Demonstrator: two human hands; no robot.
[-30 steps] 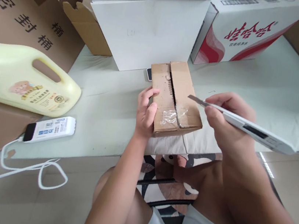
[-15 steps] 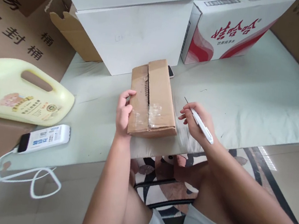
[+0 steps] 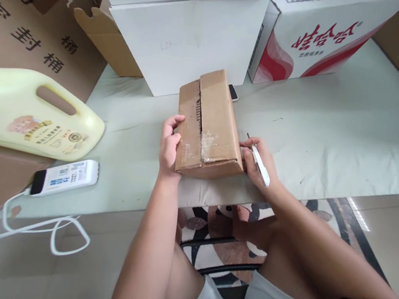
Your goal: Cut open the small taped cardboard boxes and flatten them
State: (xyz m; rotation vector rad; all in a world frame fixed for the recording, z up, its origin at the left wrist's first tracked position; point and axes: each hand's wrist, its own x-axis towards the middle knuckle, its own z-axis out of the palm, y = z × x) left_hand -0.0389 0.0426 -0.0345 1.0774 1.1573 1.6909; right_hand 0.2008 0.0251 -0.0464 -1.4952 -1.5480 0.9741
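A small brown cardboard box (image 3: 212, 126) with a slit, taped top seam lies on the pale green surface (image 3: 335, 134) near its front edge. My left hand (image 3: 169, 144) grips the box's left side, fingers curled onto the top. My right hand (image 3: 259, 162) is closed on a white utility knife (image 3: 260, 164), its thin blade pointing away from me. That hand rests against the box's right near corner.
A yellow plastic jug (image 3: 30, 113) lies on a brown carton at left. Near it sits a white power bank (image 3: 65, 177) with a white cable (image 3: 32, 232). White boxes (image 3: 186, 34) and a red-and-white carton (image 3: 319, 37) stand behind. A phone (image 3: 233, 93) peeks out from behind the small box.
My right hand came down from above the box and drew in to touch its right near corner, knife still held. My left hand stayed on the box's left side.
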